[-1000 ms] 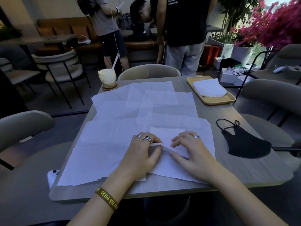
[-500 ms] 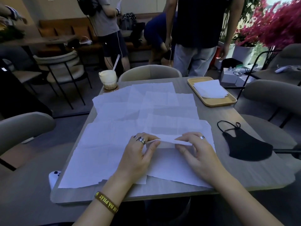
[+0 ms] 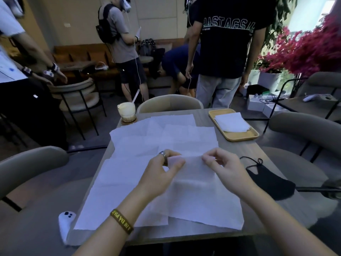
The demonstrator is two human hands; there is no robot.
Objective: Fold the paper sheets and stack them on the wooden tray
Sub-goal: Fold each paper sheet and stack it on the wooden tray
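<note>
White paper sheet (image 3: 193, 175), perhaps folded, between left hand (image 3: 160, 175), right hand (image 3: 227, 169)

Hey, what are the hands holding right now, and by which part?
One paper sheet: the left hand and right hand each pinch its far edge, one near each end.

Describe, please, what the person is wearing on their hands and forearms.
The left hand has a silver ring, and its wrist carries a dark wristband with yellow lettering. The right hand shows no ring in this view. No sleeves are visible.
</note>
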